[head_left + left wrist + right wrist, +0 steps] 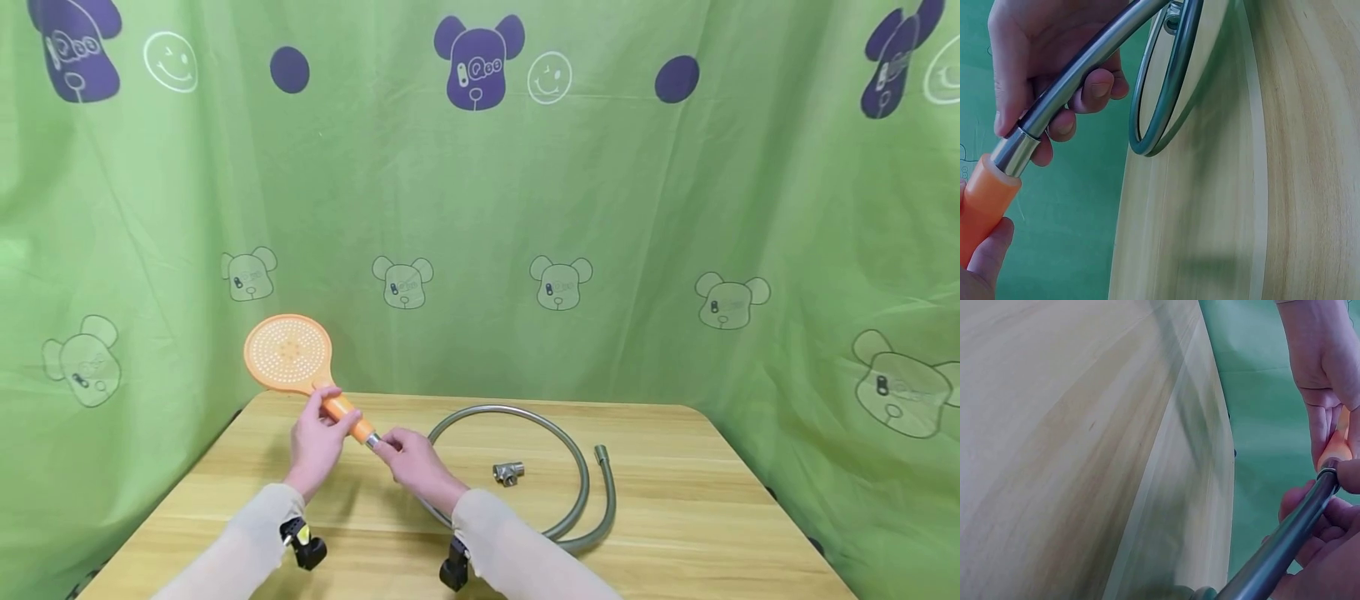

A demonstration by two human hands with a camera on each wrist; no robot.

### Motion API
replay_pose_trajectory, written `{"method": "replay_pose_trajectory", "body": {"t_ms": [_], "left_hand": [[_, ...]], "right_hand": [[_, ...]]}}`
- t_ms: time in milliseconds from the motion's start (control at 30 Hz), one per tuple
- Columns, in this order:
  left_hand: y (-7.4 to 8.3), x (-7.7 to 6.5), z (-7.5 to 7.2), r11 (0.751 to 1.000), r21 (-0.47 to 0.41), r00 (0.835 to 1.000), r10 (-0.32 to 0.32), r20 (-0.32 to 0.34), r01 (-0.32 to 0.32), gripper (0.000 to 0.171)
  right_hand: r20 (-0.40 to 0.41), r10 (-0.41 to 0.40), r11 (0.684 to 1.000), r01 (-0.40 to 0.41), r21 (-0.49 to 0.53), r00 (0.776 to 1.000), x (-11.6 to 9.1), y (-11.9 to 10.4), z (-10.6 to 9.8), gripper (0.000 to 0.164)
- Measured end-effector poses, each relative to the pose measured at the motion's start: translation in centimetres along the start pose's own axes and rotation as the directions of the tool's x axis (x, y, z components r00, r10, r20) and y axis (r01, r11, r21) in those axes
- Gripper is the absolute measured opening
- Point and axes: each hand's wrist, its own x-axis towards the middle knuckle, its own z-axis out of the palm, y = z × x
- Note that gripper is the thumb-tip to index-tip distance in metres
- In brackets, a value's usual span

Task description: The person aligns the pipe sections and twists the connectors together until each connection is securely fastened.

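Note:
An orange shower head [288, 353] with a round, white-dotted face is held up over the left of the table. My left hand [318, 437] grips its orange handle [988, 200]. At the handle's lower end my right hand [420, 467] pinches the metal end of a grey shower hose [1060, 94], thumb on one side and curled fingers on the other. The silver fitting [1015, 152] meets the handle's end; whether it is threaded on cannot be told. From there the hose [1285, 537] runs down and loops over the table.
A small metal tee connector [508, 473] lies on the wooden table [675, 500] inside the hose loop. The hose's other end [602, 454] rests to its right. Green printed cloth [480, 192] hangs behind and at both sides. A small black camera is strapped at each wrist.

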Motion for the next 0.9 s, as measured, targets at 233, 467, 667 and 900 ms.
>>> {"method": "replay_pose_trajectory", "body": {"t_ms": [233,467,667,900], "left_hand": [[0.11,0.06,0.04,1.000,-0.005,1.000,-0.006,0.008,0.006,0.050],[0.05,0.08,-0.02,1.000,-0.013,1.000,-0.015,0.003,0.015,0.050],[0.05,0.13,-0.12,1.000,0.003,1.000,-0.008,0.002,0.008,0.050],[0.29,0.05,-0.04,1.000,-0.011,1.000,-0.014,0.005,0.014,0.050]], "right_hand": [[-0.019,-0.024,0.999,0.025,0.033,1.000,-0.24,0.21,-0.28,0.030],[-0.024,-0.054,0.999,0.053,-0.012,0.998,0.00,-0.01,0.00,0.016],[-0.017,-0.013,1.000,0.013,-0.017,1.000,0.13,-0.12,0.19,0.024],[-0.049,-0.065,0.998,0.064,-0.027,0.997,0.05,-0.04,0.08,0.025]]}}
